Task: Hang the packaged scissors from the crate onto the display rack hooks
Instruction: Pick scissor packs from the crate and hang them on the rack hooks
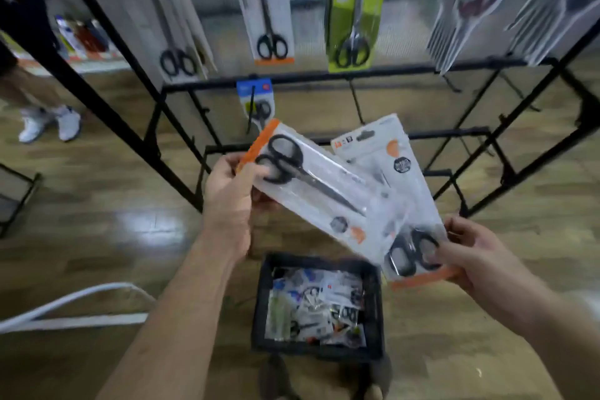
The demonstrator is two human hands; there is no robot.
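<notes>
My left hand (227,191) grips one packaged pair of black scissors (311,185) by its orange-edged end, the pack slanting down to the right. My right hand (470,250) pinches a second pack (399,172) at its orange bottom edge, where the black handles sit; this pack lies partly behind the first. Both are held above the black crate (259,308) on the floor, which holds several more packs. The black display rack (324,76) stands just beyond, with scissor packs hanging from its upper hooks and a small blue pack (256,101) on a lower hook.
Several lower hooks (357,107) on the rack are bare. A person in white shoes (48,125) stands at the far left behind the rack. A white strip (74,312) lies on the wooden floor at the left. My shoes show below the crate.
</notes>
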